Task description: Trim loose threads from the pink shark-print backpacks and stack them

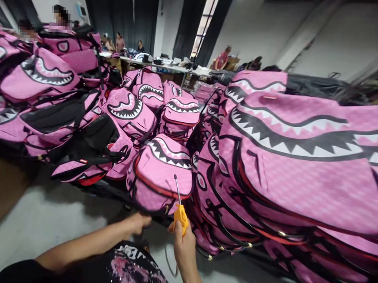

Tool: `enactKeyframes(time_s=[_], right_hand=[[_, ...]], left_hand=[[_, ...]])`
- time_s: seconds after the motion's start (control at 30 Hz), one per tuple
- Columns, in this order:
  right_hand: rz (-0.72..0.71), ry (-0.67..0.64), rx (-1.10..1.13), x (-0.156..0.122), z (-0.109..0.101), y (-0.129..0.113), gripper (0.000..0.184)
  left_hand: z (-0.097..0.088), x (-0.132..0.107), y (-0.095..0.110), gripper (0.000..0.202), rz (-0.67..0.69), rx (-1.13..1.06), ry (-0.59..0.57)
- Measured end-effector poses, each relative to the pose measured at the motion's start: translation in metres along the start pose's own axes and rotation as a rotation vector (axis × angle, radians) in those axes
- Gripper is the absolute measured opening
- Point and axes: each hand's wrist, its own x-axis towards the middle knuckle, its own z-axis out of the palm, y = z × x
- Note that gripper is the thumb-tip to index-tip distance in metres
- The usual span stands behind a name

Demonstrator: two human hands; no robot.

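In the head view a pink backpack point(162, 173) with a shark-mouth print and red and black trim lies just in front of me, among similar bags. My right hand point(183, 237) is closed around a yellow-handled tool point(181, 219), whose thin metal rod ends in a dark tip. That rod points up and away, across the front of this backpack. I cannot tell what kind of tool it is. Just below the backpack's lower left edge is my left hand point(138, 223). Its fingers are blurred, and whether they touch the bag cannot be seen.
Large stacked pink backpacks point(288, 162) rise close on the right. More bags point(41, 76) are heaped on the left, some with black back panels. A thin grey cord point(168, 257) hangs beside my right wrist. Behind, people work around a long table point(167, 66) covered with items.
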Motion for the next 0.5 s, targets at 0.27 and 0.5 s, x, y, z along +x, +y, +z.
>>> enactKeyframes(time_s=[0.27, 0.5], right_hand=[[0.264, -0.163, 0.17, 0.005, 0.04, 0.053, 0.077], [0.346, 0.065, 0.068, -0.009, 0.005, 0.06, 0.068]], left_hand=[[-0.026, 0.038, -0.05, 0.124, 0.236, 1.445, -0.496], [-0.05, 0.122, -0.064, 0.118, 0.36, 1.756, -0.471]])
